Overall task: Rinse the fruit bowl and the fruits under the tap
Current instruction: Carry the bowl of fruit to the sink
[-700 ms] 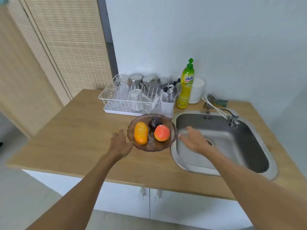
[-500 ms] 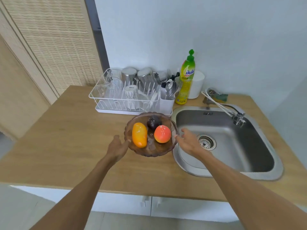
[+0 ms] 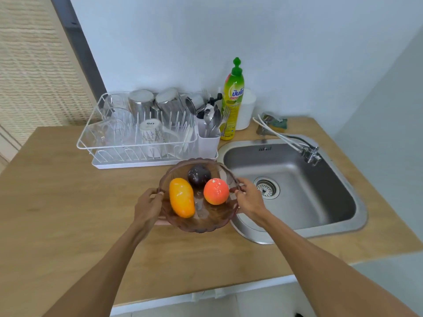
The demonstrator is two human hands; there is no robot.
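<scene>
A brown see-through fruit bowl (image 3: 206,221) sits at the sink's left edge, on or just above the wooden counter. Inside it lie a yellow-orange mango (image 3: 182,197), a dark purple fruit (image 3: 198,175) and an orange-red round fruit (image 3: 216,191). My left hand (image 3: 147,207) grips the bowl's left rim, thumb over the edge. My right hand (image 3: 248,201) grips the right rim the same way. The steel sink (image 3: 297,191) lies to the right, with the tap (image 3: 309,153) at its back right; no water runs from it.
A white dish rack (image 3: 146,133) with cups, glasses and cutlery stands just behind the bowl. A green-yellow dish soap bottle (image 3: 233,99) and a white container (image 3: 248,108) stand by the wall. A sponge (image 3: 280,123) lies behind the sink. The counter's front edge runs below my forearms.
Both hands have closed in from either side and taken hold of the bowl's rim. The camera has moved nearer to the counter.
</scene>
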